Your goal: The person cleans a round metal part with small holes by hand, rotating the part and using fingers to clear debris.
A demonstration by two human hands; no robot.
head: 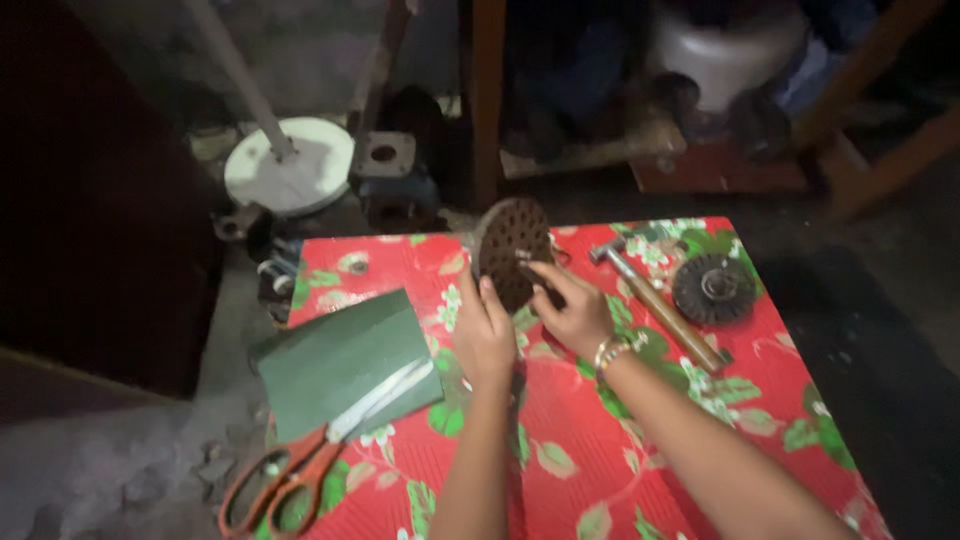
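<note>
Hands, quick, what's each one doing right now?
Left hand: closed on the lower edge of the perforated disc, holding it upright.
Right hand: fingers pinching the disc's right side.

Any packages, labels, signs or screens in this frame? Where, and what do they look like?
None in view: no package, label, sign or screen shows.
Closest flat item: dark green sheet, rectangular, on the left of the red floral tablecloth, under the blades of the orange-handled scissors; no print can be seen on it.
Both hands, left hand and right hand, hold a round perforated brown metal disc, unmarked.
</note>
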